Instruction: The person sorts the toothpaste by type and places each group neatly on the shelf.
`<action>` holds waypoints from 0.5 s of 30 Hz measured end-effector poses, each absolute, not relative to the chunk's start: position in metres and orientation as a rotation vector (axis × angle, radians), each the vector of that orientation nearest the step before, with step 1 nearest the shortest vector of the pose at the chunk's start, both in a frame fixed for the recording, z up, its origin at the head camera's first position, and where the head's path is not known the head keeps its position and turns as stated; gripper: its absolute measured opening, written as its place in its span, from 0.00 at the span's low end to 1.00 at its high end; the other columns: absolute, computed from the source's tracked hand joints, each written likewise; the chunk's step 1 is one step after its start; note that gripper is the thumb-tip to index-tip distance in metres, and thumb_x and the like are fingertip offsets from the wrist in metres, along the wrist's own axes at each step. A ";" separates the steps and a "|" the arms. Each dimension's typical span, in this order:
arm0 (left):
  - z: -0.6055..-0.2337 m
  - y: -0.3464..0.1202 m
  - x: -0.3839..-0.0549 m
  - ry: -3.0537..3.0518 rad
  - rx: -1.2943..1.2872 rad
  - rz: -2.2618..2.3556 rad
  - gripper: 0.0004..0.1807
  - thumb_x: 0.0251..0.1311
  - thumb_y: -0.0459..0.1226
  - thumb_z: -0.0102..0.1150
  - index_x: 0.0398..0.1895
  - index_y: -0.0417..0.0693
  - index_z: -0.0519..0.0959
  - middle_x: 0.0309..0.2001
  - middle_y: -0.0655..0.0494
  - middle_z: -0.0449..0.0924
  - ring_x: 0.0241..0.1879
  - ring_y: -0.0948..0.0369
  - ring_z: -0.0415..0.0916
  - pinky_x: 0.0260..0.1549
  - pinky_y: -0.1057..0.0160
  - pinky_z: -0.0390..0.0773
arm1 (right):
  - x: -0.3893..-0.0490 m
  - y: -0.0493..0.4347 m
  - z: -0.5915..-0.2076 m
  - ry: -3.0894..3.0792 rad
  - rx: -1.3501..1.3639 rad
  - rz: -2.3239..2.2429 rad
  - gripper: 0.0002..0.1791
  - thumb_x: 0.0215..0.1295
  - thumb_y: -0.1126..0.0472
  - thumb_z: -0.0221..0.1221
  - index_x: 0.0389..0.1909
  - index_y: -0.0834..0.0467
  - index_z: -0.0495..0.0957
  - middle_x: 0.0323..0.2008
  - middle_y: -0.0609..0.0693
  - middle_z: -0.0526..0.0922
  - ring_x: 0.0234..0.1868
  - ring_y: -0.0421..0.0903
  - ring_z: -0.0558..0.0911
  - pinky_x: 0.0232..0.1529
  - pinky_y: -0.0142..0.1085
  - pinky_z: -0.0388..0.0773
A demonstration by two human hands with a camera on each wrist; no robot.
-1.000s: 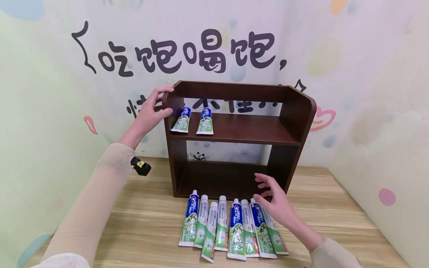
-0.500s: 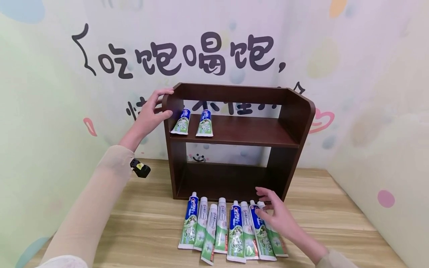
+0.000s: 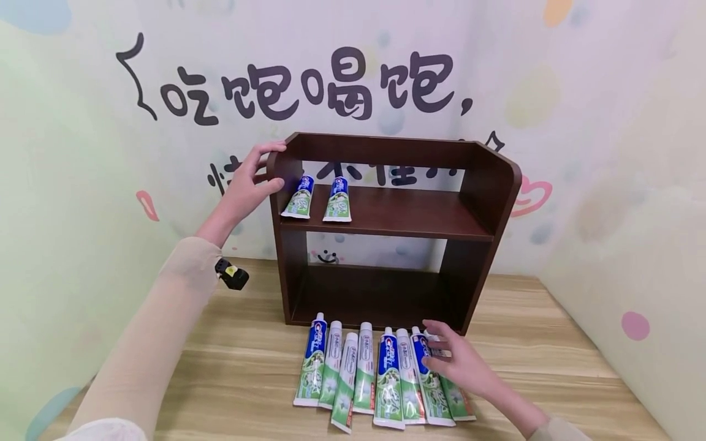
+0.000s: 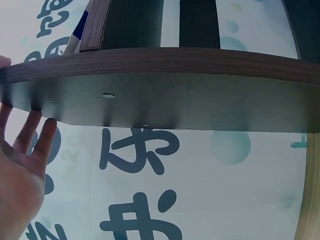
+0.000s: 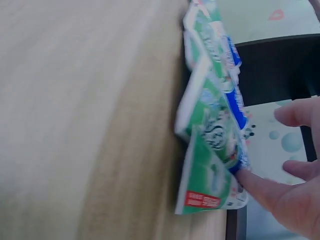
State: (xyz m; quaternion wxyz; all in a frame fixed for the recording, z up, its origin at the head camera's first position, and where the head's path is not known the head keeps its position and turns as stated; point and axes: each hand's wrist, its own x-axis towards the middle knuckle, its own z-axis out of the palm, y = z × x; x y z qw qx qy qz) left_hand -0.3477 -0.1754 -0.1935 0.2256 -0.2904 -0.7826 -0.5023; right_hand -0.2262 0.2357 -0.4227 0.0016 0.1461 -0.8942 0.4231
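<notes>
My left hand (image 3: 242, 190) grips the left side panel of a dark brown two-tier shelf (image 3: 408, 211). Its thumb lies at the panel's front edge, and the fingers (image 4: 46, 140) reach along the outer face in the left wrist view. Over the right end of a row of toothpaste tubes is my right hand (image 3: 455, 358), fingers spread apart. In the right wrist view, one digit reaches the seam between a blue-and-green toothpaste tube (image 5: 217, 132) and the outermost white-and-green toothpaste tube (image 5: 205, 182). The hand partly hides that last tube in the head view.
Two blue-and-green toothpaste tubes (image 3: 337, 199) lie on the upper shelf's left part. Several others, such as a blue-capped-end tube (image 3: 311, 367), lie side by side on the wooden table (image 3: 231, 380) before the shelf. Patterned walls (image 3: 612, 202) enclose the table.
My right hand has lowered from above the tubes to the rightmost ones, its fingers coming down beside their caps. The left hand stays on the shelf panel.
</notes>
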 end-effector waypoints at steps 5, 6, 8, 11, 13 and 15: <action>-0.193 -0.176 -0.346 -2.162 -0.802 -1.386 0.29 0.61 0.28 0.54 0.67 0.43 0.65 0.75 0.52 0.60 0.70 0.46 0.63 0.65 0.49 0.67 | -0.229 0.236 -0.420 -2.881 0.468 1.232 0.36 0.56 0.63 0.68 0.66 0.61 0.67 0.61 0.66 0.76 0.58 0.63 0.80 0.51 0.49 0.83; -0.193 -0.176 -0.346 -2.162 -0.800 -1.386 0.29 0.61 0.28 0.54 0.67 0.43 0.65 0.75 0.52 0.60 0.70 0.46 0.64 0.64 0.50 0.68 | -0.229 0.235 -0.419 -2.896 0.479 1.207 0.36 0.56 0.64 0.69 0.66 0.62 0.68 0.60 0.66 0.77 0.58 0.63 0.80 0.51 0.49 0.83; -0.193 -0.176 -0.346 -2.159 -0.799 -1.386 0.29 0.61 0.27 0.54 0.67 0.43 0.65 0.75 0.52 0.60 0.70 0.46 0.64 0.63 0.54 0.68 | -0.229 0.234 -0.418 -2.921 0.506 1.162 0.36 0.54 0.66 0.69 0.65 0.64 0.68 0.60 0.66 0.77 0.58 0.63 0.80 0.51 0.49 0.82; -0.192 -0.176 -0.345 -2.155 -0.801 -1.389 0.29 0.61 0.27 0.54 0.67 0.42 0.65 0.75 0.52 0.60 0.70 0.45 0.64 0.60 0.59 0.69 | -0.227 0.234 -0.417 -2.975 0.522 1.125 0.38 0.51 0.68 0.70 0.65 0.66 0.68 0.60 0.67 0.77 0.58 0.64 0.80 0.52 0.51 0.81; -0.192 -0.175 -0.345 -2.157 -0.803 -1.388 0.29 0.61 0.27 0.54 0.67 0.42 0.65 0.75 0.52 0.60 0.70 0.45 0.64 0.60 0.60 0.68 | -0.226 0.233 -0.417 -3.016 0.530 1.106 0.39 0.51 0.68 0.70 0.66 0.66 0.68 0.60 0.67 0.78 0.57 0.64 0.81 0.53 0.52 0.81; -0.190 -0.174 -0.345 -2.159 -0.804 -1.388 0.29 0.61 0.27 0.54 0.67 0.42 0.65 0.75 0.51 0.60 0.69 0.45 0.64 0.60 0.59 0.68 | -0.225 0.233 -0.417 -3.049 0.526 1.083 0.40 0.51 0.66 0.70 0.67 0.66 0.67 0.58 0.66 0.79 0.56 0.62 0.81 0.53 0.52 0.81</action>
